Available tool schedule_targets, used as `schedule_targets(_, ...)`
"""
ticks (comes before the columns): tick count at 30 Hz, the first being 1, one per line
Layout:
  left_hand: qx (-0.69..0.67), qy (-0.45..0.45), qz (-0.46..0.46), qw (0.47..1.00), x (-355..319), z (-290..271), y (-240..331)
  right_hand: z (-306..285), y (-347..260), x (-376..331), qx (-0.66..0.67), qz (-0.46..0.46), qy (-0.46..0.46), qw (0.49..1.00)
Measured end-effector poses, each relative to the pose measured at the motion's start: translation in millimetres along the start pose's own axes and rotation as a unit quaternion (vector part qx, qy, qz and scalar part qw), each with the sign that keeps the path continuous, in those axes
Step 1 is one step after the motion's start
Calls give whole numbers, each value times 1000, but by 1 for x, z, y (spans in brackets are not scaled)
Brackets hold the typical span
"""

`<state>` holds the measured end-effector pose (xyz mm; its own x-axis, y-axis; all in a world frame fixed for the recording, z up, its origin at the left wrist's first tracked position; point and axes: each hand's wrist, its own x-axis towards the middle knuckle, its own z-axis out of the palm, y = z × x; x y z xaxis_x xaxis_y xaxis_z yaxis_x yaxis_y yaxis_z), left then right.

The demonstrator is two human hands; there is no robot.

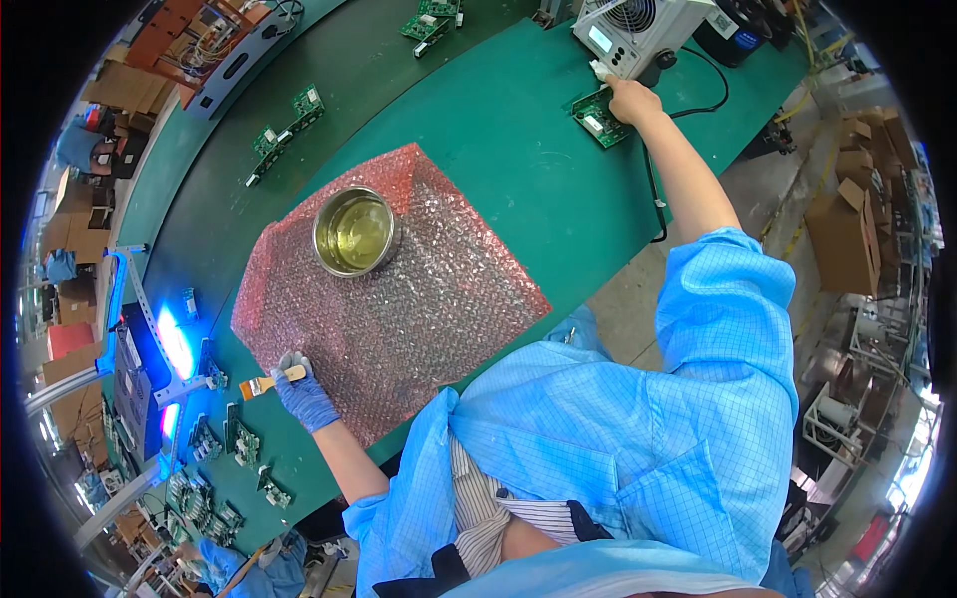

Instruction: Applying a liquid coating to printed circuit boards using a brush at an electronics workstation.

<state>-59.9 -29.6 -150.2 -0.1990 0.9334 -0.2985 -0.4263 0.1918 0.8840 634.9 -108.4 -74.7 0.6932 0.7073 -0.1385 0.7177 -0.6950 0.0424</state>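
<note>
My left hand (307,397), in a blue-purple glove with pale fingertips, is closed around a flat brush (261,385) with a light wooden handle. It rests by the left edge of a pink bubble-wrap sheet (439,289). A round metal bowl (355,232) of yellowish clear liquid stands on the sheet. My right hand (634,102) reaches far right with its fingers mostly curled. White shows at its fingertips, against the front of a white machine (638,35) with a fan grille and small display. A green circuit board (600,120) lies beside and partly under this hand.
Several circuit boards lie on the dark belt (199,214) and at the lower left of the green table (498,130). A metal frame with glowing blue lamps (174,344) stands at the left. A black cable (713,105) trails from the machine. Another person's blue sleeve (234,568) shows at lower left.
</note>
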Motion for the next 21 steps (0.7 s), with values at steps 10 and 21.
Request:
schedule_targets(10,-13,-28,7,999,2,-4,-2,16,10,-22,96,-93,64,989)
schedule_targets(21,-36,-37,4,999,5,-10,-4,4,18,-60,51,-177,201,962)
